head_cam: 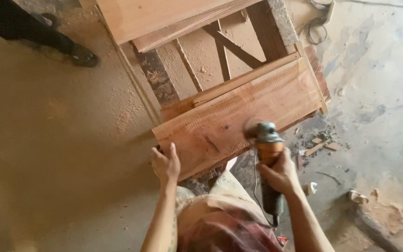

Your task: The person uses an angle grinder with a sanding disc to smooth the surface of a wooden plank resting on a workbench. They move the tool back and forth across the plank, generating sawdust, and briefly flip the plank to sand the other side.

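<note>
Grinder: orange-and-grey handheld angle grinder, disc blurred, on the reddish-brown wooden board.
Right hand: wrapped around the grinder's body.
Left hand: fingers spread (pressing the board's near corner).

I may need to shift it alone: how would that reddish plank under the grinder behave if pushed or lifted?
The reddish plank looks thick and solid, so probably stiff and fairly heavy. It overhangs the wooden trestle; the left hand presses its near corner, so it may tip or slide if pushed. Sawdust on the floor hints at a dusty, slippery surface.
</note>
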